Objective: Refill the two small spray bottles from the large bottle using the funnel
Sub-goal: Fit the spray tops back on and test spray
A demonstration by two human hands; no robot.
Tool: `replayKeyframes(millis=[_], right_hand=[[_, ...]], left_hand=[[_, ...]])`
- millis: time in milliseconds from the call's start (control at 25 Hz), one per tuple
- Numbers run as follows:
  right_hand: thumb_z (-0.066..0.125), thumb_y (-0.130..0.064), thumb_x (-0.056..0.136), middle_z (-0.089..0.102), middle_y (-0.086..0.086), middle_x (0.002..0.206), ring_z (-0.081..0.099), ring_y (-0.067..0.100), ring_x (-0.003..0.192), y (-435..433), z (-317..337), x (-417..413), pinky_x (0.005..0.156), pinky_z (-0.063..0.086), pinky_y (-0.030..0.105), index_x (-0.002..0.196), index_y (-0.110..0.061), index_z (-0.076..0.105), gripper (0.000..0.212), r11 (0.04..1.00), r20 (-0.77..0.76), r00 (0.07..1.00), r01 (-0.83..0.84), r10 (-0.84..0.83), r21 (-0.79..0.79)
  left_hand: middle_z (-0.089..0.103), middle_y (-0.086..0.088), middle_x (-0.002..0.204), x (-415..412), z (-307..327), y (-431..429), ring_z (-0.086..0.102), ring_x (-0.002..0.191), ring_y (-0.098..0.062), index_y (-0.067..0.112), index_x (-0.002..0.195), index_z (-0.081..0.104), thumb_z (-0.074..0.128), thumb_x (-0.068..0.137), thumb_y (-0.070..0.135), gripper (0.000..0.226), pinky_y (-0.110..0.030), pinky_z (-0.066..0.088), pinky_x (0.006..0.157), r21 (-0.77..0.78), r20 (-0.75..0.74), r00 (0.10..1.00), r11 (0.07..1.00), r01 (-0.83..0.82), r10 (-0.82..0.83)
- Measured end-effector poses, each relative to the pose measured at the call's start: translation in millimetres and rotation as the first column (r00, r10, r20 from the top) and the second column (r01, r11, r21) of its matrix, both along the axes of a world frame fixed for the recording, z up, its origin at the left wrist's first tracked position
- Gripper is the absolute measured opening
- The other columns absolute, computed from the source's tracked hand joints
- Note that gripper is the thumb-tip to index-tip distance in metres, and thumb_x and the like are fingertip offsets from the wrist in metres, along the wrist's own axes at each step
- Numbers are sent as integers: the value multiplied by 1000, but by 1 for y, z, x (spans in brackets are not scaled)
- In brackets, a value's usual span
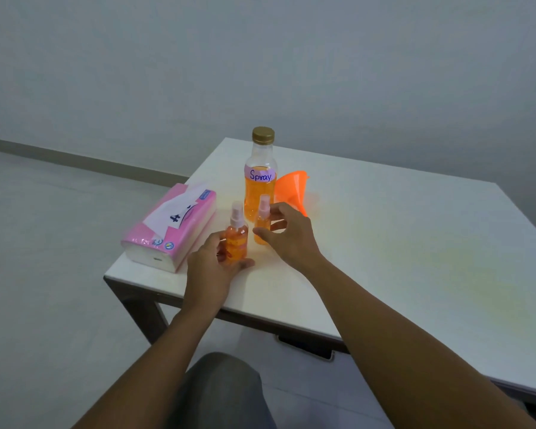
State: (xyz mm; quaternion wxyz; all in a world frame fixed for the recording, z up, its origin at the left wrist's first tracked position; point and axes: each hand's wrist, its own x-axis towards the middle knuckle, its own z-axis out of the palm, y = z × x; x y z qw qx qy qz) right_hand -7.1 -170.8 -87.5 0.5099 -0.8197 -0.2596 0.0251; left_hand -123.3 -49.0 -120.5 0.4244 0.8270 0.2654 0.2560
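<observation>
Soft, even, rather dim light with faint shadows; wide-angle bending at the edges, slight overall softness.

You are looking at a large bottle (260, 193) whose pale purple label (261, 175) is reading "Spray" in dark handwriting. The tissue pack (171, 227) lying by the left edge of the table (384, 230) is showing a dark mark like a "4" on its white flap, and its small round logos are proving too small to read.

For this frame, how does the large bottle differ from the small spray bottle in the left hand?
The large bottle is far taller and wider than the small spray bottle. The large bottle has a gold screw cap, the small one a pump sprayer. The large bottle stands free; the left hand grips the small one. Both stand upright and hold orange liquid.
</observation>
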Motion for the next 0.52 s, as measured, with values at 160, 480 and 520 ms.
replayKeyframes(millis=[160,480,520], right_hand=[[81,-32,83,68,-13,99,67,7,87,-36,14,-2,75,54,17,111,-23,63,35,997,-9,997,77,-77,18],[82,-25,82,67,-9,107,71,11,82,-145,53,-12,75,59,23,122,-22,64,44,976,19,977,211,-212,56],[82,-25,81,67,-10,106,71,10,80,-156,57,-14,75,59,21,122,-23,64,45,975,30,975,217,-219,52]], left_hand=[[60,2,121,-2,1,-9,57,105,-15,22,125,51,87,65,45,74,-23,45,84,-2,72,997,1000,-12,12],[52,6,106,6,24,-89,51,91,-10,21,114,49,72,83,23,39,-29,54,78,309,294,884,912,271,-363],[53,8,111,13,29,-105,52,95,-8,24,121,48,72,83,26,45,-28,54,81,267,227,874,891,367,-429]])
